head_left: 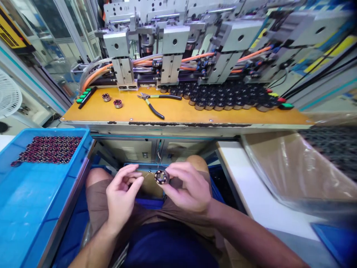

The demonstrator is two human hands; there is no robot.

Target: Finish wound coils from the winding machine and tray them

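Note:
My right hand is closed on a small round motor stator, holding its rim between thumb and fingers. The stator's open face, with dark slots and copper-coloured spots, is turned up toward me. From its left side a thin copper-coloured wire runs to my left hand, whose thumb and forefinger are pinched on the wire's end. Both hands are above my lap. On the orange bench ledge, diagonal cutters lie with their handles spread. Two more stators stand to the left of the cutters.
A blue tray on the left holds many red-and-black stators. Black-topped parts stand in rows on the ledge's right. Behind are machine blocks with orange hoses. A plastic-wrapped carton sits right, beside a white tabletop.

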